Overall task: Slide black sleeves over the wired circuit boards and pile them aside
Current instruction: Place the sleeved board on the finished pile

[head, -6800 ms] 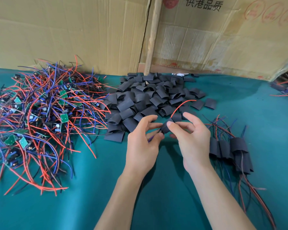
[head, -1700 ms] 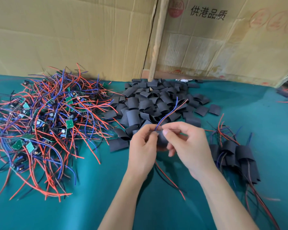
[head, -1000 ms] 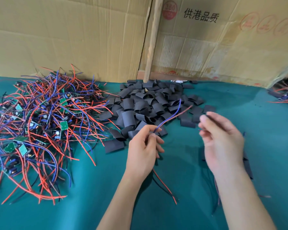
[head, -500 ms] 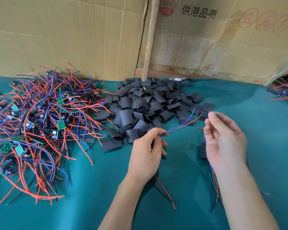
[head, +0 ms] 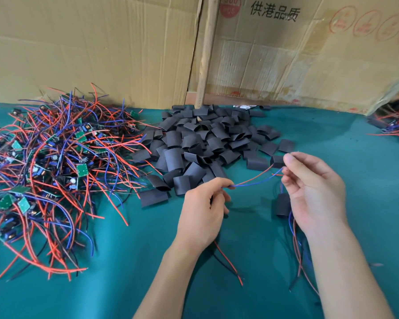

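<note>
My left hand [head: 202, 210] grips a wired board, which is mostly hidden inside the curled fingers. Its red and blue wires [head: 253, 179] run up and right to my right hand [head: 314, 192], whose thumb and forefinger pinch the wire tips. A red and a black wire [head: 228, 261] trail from under the left hand toward me. Loose black sleeves [head: 205, 143] are heaped at the middle back. Bare wired boards [head: 55, 166] lie tangled on the left. A sleeved board [head: 282, 204] lies beside the right palm, with more hidden under that hand.
Green cloth [head: 101, 272] covers the table. Cardboard sheets [head: 101, 47] and a wooden stick [head: 205, 54] stand along the back. Another bundle of wires [head: 394, 125] lies at the far right edge.
My right hand let go of the sleeve end, swung out to the right and now pinches the tips of the red and blue wires. The left hand stays closed and has sunk slightly.
</note>
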Motion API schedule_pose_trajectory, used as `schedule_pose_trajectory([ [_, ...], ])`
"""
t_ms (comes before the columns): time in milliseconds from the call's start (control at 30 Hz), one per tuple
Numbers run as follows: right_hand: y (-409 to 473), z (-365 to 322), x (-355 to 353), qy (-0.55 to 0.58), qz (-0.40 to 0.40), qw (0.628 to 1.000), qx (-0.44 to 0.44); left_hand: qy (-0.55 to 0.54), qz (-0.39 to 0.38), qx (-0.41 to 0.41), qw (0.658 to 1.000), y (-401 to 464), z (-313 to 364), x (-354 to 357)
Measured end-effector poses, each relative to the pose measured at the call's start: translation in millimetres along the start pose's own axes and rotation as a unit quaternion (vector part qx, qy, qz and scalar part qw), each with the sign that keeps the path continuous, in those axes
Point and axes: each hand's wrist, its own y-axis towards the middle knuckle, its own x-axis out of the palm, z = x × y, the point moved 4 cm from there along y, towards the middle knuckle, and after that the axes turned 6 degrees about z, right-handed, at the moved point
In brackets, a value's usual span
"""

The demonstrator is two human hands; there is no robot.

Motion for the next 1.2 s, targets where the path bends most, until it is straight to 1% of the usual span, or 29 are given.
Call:
schedule_pose_trajectory([
  [167, -1, 1, 2, -0.032, -0.028, 0.999, 0.012, -0.011, 0.01, -0.005, 1.0, 1, 0, -1],
  [300, -1, 1, 2, -0.009, -0.027, 0.999, 0.033, -0.031, 0.018, -0.023, 0.999, 2, -2, -1],
  [467, -4, 5, 7, -0.016, -0.061, 0.996, 0.06, -0.042, 0.026, -0.029, 0.998, 2, 1, -3],
  [600, -6, 10, 13, -0.01, -0.064, 0.996, 0.062, -0.031, 0.034, 0.0, 0.999, 1, 6, -5],
  [700, -11, 15, 20, -0.012, -0.075, 0.995, 0.059, -0.01, 0.021, 0.023, 0.999, 0, 9, -5],
  [800, -17, 22, 28, -0.015, -0.088, 0.994, 0.063, -0.013, 0.003, 0.025, 1.0, 0, 8, -6],
  [933, -25, 32, 35, -0.027, -0.078, 0.995, 0.05, -0.013, -0.027, 0.021, 0.999, -1, 8, -5],
  [967, -27, 33, 36, -0.024, -0.075, 0.996, 0.048, -0.007, -0.024, 0.022, 0.999, -1, 8, -5],
  [1100, -29, 35, 39, -0.005, -0.081, 0.995, 0.053, 0.038, 0.029, 0.049, 0.998, 1, 8, -7],
  [1200, -27, 33, 37, 0.011, -0.079, 0.995, 0.067, 0.044, 0.05, 0.051, 0.996, 2, 8, -10],
])
